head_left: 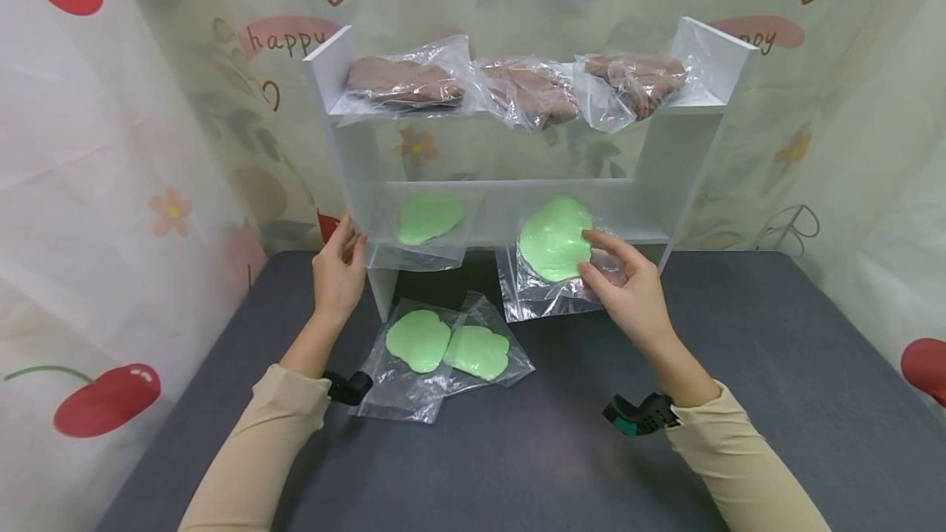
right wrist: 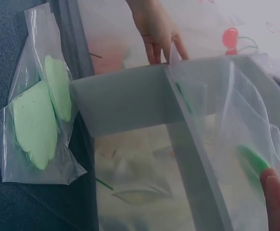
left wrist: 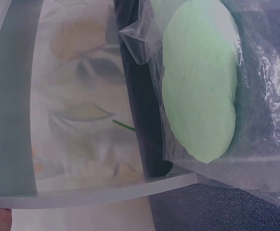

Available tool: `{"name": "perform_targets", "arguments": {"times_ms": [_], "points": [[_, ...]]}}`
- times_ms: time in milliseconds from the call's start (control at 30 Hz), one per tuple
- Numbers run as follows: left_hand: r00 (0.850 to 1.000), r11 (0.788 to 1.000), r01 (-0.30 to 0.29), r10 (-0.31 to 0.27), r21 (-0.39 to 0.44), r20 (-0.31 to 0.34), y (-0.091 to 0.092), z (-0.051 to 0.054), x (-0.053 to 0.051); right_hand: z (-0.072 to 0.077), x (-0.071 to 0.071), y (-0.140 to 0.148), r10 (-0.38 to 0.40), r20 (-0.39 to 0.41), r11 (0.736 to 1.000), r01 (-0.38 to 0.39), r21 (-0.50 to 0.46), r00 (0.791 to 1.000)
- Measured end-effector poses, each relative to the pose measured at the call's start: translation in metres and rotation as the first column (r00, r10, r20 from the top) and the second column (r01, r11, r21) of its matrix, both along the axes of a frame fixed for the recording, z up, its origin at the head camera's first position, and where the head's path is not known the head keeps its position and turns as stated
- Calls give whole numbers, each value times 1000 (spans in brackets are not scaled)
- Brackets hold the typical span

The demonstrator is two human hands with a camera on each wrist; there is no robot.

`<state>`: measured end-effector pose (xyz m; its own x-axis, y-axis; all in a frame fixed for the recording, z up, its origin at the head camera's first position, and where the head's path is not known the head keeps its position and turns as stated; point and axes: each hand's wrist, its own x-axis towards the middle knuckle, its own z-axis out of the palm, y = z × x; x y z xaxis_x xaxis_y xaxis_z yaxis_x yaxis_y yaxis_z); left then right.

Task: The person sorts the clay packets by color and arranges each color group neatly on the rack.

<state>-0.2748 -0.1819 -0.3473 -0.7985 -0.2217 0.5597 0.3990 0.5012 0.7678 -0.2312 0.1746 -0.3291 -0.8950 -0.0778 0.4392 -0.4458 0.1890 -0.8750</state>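
My right hand (head_left: 628,290) pinches a clear plastic bag (head_left: 543,294) with a flat, light-green clay-like piece (head_left: 556,236) inside, at the right front of the middle shelf. Thumb and index finger lie at the green piece's right edge. On the left, the fingers of my left hand (head_left: 340,273) touch the outer side of the white shelf unit (head_left: 654,158) without curling round anything that I can see. Beside that hand, another bagged green piece (head_left: 431,217) lies on the middle shelf, its bag overhanging the front edge.
Two more bagged green pieces (head_left: 418,341) overlap on the dark table (head_left: 517,450) before the unit. Several bags of brown pieces (head_left: 402,82) fill the top shelf. A patterned curtain (head_left: 177,130) hangs behind, and a thin cord (head_left: 794,224) shows at right.
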Motion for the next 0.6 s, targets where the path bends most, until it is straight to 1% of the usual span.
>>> {"name": "perform_targets", "arguments": {"times_ms": [133, 267, 400, 600], "points": [[1000, 1000, 4, -4, -2, -3, 0, 0, 1, 2, -6, -7, -24, 35, 999, 23, 25, 999], [1000, 1000, 11, -11, -4, -2, 0, 0, 1, 2, -13, -14, -39, 45, 997, 35, 74, 998], [1000, 1000, 13, -13, -5, -1, -1, 0, 0, 2, -19, -23, -37, 47, 993, 31, 117, 998], [1000, 1000, 13, -13, -4, -5, 0, 0, 0, 6, -27, -37, -4, 84, 987, -10, 160, 996]]}}
